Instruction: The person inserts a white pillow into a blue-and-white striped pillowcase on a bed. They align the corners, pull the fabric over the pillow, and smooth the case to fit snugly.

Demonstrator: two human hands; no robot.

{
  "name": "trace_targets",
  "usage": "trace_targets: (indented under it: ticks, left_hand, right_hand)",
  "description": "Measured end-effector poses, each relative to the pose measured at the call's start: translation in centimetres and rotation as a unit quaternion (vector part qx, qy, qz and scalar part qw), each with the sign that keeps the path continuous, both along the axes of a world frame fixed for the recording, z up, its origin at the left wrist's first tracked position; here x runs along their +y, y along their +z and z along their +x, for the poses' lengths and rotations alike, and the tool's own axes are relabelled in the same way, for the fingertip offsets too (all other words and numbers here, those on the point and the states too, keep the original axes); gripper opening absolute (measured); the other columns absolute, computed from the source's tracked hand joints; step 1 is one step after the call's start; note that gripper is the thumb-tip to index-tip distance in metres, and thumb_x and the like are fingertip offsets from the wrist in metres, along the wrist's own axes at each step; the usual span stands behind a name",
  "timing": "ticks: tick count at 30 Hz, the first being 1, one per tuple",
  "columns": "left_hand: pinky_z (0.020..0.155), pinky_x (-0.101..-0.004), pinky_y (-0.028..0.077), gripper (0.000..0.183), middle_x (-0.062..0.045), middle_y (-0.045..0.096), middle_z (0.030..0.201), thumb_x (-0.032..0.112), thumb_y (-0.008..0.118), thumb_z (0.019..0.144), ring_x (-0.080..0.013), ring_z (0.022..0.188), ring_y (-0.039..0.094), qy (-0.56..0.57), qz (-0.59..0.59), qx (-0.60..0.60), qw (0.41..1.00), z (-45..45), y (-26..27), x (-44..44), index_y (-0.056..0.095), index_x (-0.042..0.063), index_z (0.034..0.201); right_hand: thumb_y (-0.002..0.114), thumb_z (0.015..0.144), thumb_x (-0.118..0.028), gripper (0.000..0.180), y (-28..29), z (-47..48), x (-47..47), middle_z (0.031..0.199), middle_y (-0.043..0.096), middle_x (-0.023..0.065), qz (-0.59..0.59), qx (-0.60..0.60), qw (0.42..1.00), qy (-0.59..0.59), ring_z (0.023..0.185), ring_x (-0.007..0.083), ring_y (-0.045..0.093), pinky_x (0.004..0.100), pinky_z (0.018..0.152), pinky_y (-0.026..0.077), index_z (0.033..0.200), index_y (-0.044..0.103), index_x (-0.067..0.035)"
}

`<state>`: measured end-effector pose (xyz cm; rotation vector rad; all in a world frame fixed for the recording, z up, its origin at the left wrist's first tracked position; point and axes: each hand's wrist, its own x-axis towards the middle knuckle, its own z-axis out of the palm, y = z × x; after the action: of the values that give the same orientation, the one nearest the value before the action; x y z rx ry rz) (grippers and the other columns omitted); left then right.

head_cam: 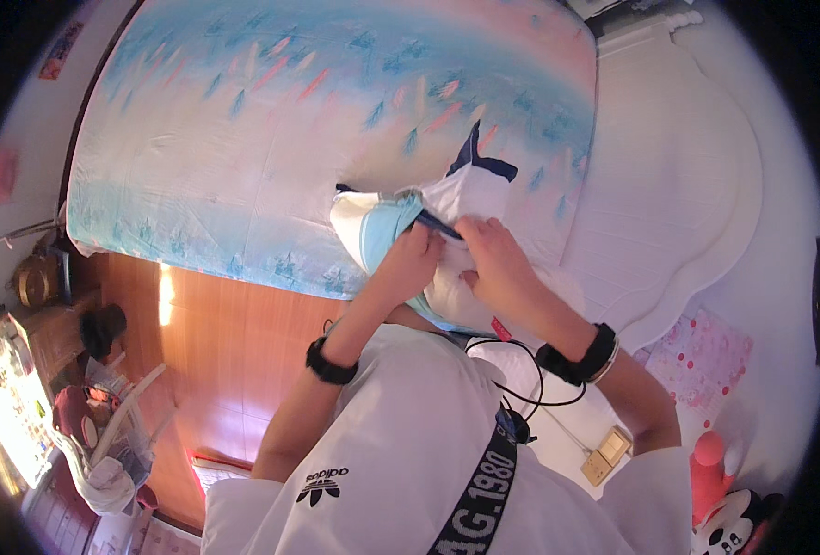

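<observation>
A white and light-blue garment with dark navy trim [375,225] is bunched up in front of me at the near edge of a bed. My left hand [417,260] grips the cloth beside a strip of navy trim. Close to its right, my right hand [493,257] pinches the other end of that strip, fingers bent over white fabric. A navy-edged part of the garment [496,168] lies beyond the hands on the bedsheet. Dark bands circle both wrists, and a black cable hangs below my right forearm.
The bed's feather-patterned sheet [257,139] spreads ahead, with a white headboard [666,173] at the right. Wooden flooring [229,354] lies at the lower left, near a cluttered chair [111,430]. A wall socket [607,454] and a plush toy [729,524] are at the lower right.
</observation>
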<state>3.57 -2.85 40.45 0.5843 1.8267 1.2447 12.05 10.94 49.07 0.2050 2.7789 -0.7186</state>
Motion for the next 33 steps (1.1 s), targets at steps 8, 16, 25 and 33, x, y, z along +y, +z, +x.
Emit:
trace_targets:
  ticks: [8,16,25,33]
  left_hand:
    - [0.097,-0.0455,0.038,0.033,-0.026,0.045,0.123,0.017,0.044,0.098,-0.0361,0.113,0.049,-0.151,0.052,0.120,0.980,2.8,4.6,-4.1,0.044,-0.005,0.122]
    - [0.092,-0.0354,0.046,0.043,-0.014,0.056,0.111,0.009,0.056,0.074,-0.0284,0.107,0.054,-0.288,0.197,0.406,0.845,4.8,5.3,0.5,0.056,-0.004,0.115]
    - [0.100,-0.0379,0.040,0.044,-0.009,0.053,0.121,0.017,0.061,0.079,-0.0250,0.117,0.050,-0.236,0.267,0.563,0.746,5.5,2.9,0.5,0.054,0.005,0.121]
    - [0.105,-0.0491,0.033,0.083,-0.010,0.047,0.127,0.042,0.081,0.064,-0.0333,0.119,0.047,-0.179,0.206,0.452,0.849,2.7,5.0,-2.9,0.045,0.009,0.130]
  right_hand:
    - [0.054,0.075,-0.006,0.026,-2.4,0.7,0.1,0.091,0.055,0.0150,0.001,0.101,0.995,-0.019,0.094,0.0340,0.052,0.0426,0.081,0.043,0.101,0.055,-0.004]
    - [0.056,0.073,-0.005,0.017,-5.6,-2.6,2.5,0.070,0.058,0.0126,0.067,0.125,0.990,0.008,0.076,0.0331,0.058,0.0437,0.069,0.047,0.090,0.058,-0.007]
    - [0.067,0.062,-0.010,0.018,-5.1,-3.7,1.4,0.066,0.060,0.0179,-0.002,0.150,0.979,-0.137,0.066,0.0371,0.060,0.0439,0.059,0.046,0.077,0.062,-0.003]
    - [0.062,0.086,-0.021,0.018,-4.2,-2.3,-0.8,0.078,0.064,0.0003,-0.569,-0.074,0.722,-0.386,0.068,0.0060,0.053,0.0245,0.060,0.042,0.085,0.067,-0.004]
